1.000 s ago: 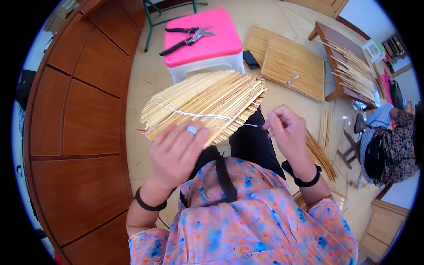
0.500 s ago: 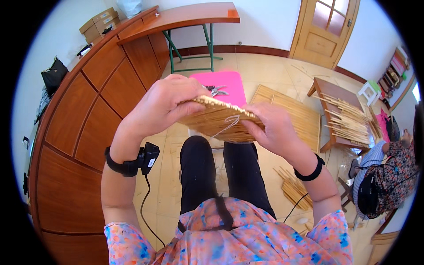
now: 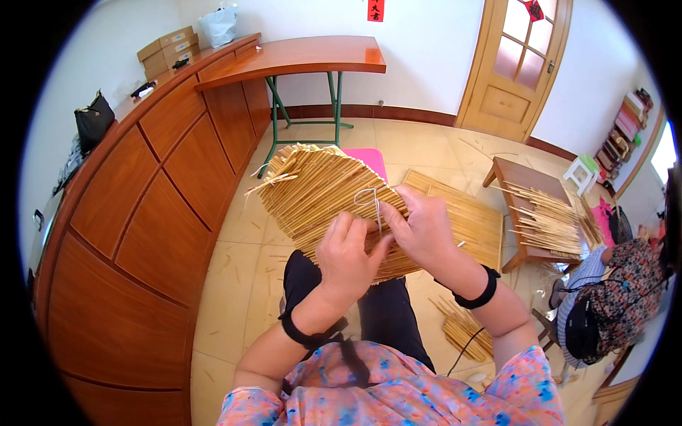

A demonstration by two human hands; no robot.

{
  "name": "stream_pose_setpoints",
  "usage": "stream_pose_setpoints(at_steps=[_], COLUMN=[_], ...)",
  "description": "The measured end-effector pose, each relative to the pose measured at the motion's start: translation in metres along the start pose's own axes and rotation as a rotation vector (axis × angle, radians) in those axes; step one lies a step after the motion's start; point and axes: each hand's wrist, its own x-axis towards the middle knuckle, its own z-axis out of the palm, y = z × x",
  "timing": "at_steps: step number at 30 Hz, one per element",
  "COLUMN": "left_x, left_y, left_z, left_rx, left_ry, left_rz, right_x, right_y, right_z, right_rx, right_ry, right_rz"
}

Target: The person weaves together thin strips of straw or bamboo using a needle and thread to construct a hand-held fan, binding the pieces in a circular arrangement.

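A mat of yellow reeds laid side by side is held above my knees, tilted so its flat face shows. My right hand grips its right edge, the thumb on the near face. A thin white string makes a loop on that face beside my right thumb. My left hand is closed in front of the mat, thumb and fingertips around the lower end of the string. Bent reed ends and loose white thread stick out at the mat's upper left.
Behind the mat is a pink stool. A larger reed panel lies on the floor to the right, near a low wooden table carrying loose reeds. Wooden cabinets line the left. Another person sits at far right.
My left hand has left the mat's upper left edge and moved down to the string. The mat has turned so its face shows, and it now covers the pliers-like tool on the stool.
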Motion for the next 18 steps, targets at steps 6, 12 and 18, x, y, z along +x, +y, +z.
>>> stream_pose_setpoints(at_steps=[6,12,18], left_x=[-0.005,-0.008,-0.004], left_y=[-0.013,-0.03,-0.045], left_z=[-0.018,-0.085,-0.126], left_rx=[-1.124,-0.56,-0.111], left_ry=[-0.255,-0.389,-0.155], left_rz=[-0.627,-0.487,-0.199], right_x=[0.008,0.015,0.015], right_y=[0.004,0.029,0.038], right_z=[-0.008,-0.015,-0.015], right_rx=[-0.084,-0.087,-0.085], right_ry=[0.035,0.067,0.048], right_rz=[0.013,-0.021,0.045])
